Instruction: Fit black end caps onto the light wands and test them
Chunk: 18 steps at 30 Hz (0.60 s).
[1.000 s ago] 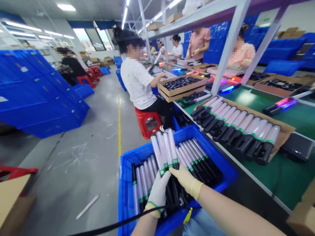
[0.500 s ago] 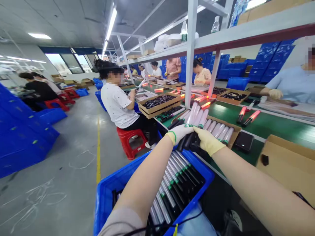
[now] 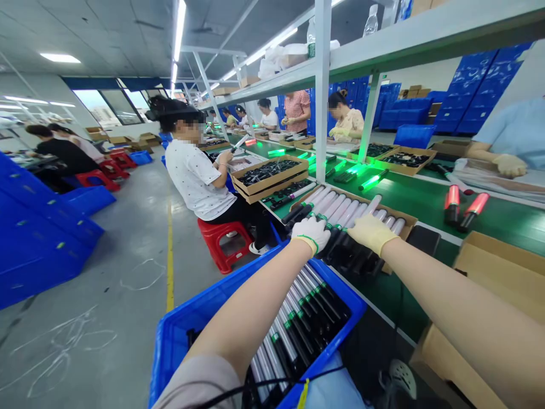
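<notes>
Black-handled sticks (image 3: 349, 212) already line the cardboard tray (image 3: 411, 220), where the left hand (image 3: 313, 234) and right hand (image 3: 370, 232) touch them, whether gripping I cannot tell, and more await in the blue bin (image 3: 168, 335).

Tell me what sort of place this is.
Probably a factory assembly line: workers line a long green bench, with cardboard boxes of dark parts on it and a blue bin of similar tubes beside it.

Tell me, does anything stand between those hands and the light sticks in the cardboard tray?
Nothing visible does: the gloved left hand and gloved right hand are right at the light sticks in the cardboard tray.
</notes>
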{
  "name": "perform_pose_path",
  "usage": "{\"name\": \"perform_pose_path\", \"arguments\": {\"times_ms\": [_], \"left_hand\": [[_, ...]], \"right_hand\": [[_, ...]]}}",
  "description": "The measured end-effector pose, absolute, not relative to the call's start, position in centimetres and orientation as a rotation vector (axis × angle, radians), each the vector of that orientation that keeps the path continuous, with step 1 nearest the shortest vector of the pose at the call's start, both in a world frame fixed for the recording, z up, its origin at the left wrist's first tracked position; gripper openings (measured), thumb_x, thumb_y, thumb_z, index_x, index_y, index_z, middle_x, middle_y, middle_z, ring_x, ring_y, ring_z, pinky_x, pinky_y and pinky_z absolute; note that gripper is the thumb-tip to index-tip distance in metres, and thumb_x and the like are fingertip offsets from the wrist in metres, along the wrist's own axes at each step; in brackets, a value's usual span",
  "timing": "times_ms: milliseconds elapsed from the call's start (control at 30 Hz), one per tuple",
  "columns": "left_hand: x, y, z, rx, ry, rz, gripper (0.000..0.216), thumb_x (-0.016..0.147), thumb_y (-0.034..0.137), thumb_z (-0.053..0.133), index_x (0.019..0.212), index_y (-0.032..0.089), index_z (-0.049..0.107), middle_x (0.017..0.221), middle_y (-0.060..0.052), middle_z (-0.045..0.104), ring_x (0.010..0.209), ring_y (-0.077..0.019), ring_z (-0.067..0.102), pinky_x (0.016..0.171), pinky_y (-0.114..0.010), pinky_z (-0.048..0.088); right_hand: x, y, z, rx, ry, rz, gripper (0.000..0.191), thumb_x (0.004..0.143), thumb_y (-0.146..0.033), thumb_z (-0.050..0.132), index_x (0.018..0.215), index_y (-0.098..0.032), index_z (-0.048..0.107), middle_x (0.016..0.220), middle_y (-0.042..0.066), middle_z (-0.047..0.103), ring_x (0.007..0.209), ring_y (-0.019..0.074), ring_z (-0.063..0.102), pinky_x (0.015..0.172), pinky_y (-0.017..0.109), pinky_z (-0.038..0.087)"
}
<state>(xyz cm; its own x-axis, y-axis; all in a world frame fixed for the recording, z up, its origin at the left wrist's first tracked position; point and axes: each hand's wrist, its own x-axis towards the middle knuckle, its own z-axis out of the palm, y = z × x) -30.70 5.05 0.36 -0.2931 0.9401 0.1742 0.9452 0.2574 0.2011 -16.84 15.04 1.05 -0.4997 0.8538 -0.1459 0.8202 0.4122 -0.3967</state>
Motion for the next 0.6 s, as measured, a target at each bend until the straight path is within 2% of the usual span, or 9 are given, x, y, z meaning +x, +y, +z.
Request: {"name": "perform_pose_path", "arguments": {"times_ms": [100, 200, 267, 367, 433, 500, 600], "left_hand": [[-30.9, 4.1, 0.4, -1.876, -2.323, -0.445, 0.029, 0.094, 0.033, 0.045, 0.106, 0.019, 0.066, 0.111, -0.013, 0.066, 0.110, -0.0305, 0.060, 0.095, -0.048, 0.046], [-30.2, 1.7, -0.3, -1.905, -2.164, -0.550, 0.031, 0.098, 0.037, 0.040, 0.111, 0.023, 0.065, 0.114, -0.007, 0.067, 0.114, -0.0240, 0.058, 0.102, -0.040, 0.043], [-29.5, -0.1, -1.7, -1.829, -2.123, -0.648, 0.037, 0.100, 0.040, 0.039, 0.123, 0.022, 0.062, 0.129, -0.008, 0.063, 0.126, -0.0257, 0.052, 0.110, -0.041, 0.037], [-28.6, -0.9, -4.5, -1.651, -2.136, -0.767, 0.051, 0.098, 0.042, 0.043, 0.139, 0.014, 0.053, 0.149, -0.014, 0.049, 0.141, -0.0347, 0.036, 0.117, -0.052, 0.026], [-28.4, -0.1, -5.7, -1.592, -2.143, -0.810, 0.056, 0.097, 0.045, 0.046, 0.142, 0.013, 0.052, 0.152, -0.013, 0.047, 0.143, -0.0368, 0.034, 0.119, -0.055, 0.023], [-28.4, 0.8, -6.2, -1.552, -2.144, -0.842, 0.058, 0.096, 0.046, 0.048, 0.143, 0.013, 0.050, 0.152, -0.013, 0.047, 0.143, -0.0360, 0.035, 0.119, -0.054, 0.024], [-28.9, 0.0, -6.3, -1.543, -2.125, -0.917, 0.059, 0.097, 0.046, 0.044, 0.146, 0.013, 0.046, 0.155, -0.011, 0.044, 0.146, -0.0329, 0.031, 0.120, -0.052, 0.024]], "right_hand": [[-16.4, 14.8, 1.0, -1.402, -2.792, 0.454, 0.031, 0.096, -0.040, 0.060, 0.115, -0.015, 0.064, 0.121, 0.010, 0.063, 0.110, 0.0231, 0.061, 0.098, 0.048, 0.048], [-15.3, 15.0, 0.8, -1.199, -2.923, 0.321, 0.031, 0.098, -0.042, 0.056, 0.107, -0.015, 0.066, 0.112, 0.008, 0.067, 0.105, 0.0211, 0.063, 0.098, 0.046, 0.047], [-14.4, 15.2, 0.5, -1.088, -2.962, 0.259, 0.032, 0.100, -0.040, 0.049, 0.100, -0.016, 0.070, 0.105, 0.008, 0.070, 0.101, 0.0209, 0.064, 0.097, 0.043, 0.047], [-13.6, 15.7, -0.5, -1.000, -2.957, 0.171, 0.039, 0.099, -0.035, 0.040, 0.092, -0.019, 0.075, 0.102, 0.010, 0.072, 0.104, 0.0250, 0.064, 0.098, 0.039, 0.044], [-13.2, 16.2, -1.3, -0.993, -2.913, 0.101, 0.036, 0.094, -0.032, 0.043, 0.104, -0.019, 0.076, 0.115, 0.013, 0.069, 0.116, 0.0302, 0.058, 0.103, 0.041, 0.041], [-13.0, 16.8, -2.2, -0.994, -2.873, 0.053, 0.043, 0.087, -0.026, 0.048, 0.123, -0.017, 0.069, 0.131, 0.015, 0.061, 0.123, 0.0329, 0.053, 0.105, 0.043, 0.040], [-12.8, 17.7, -3.2, -0.958, -2.865, 0.033, 0.055, 0.079, -0.021, 0.051, 0.132, -0.020, 0.063, 0.134, 0.014, 0.060, 0.118, 0.0319, 0.057, 0.101, 0.042, 0.044]]}}
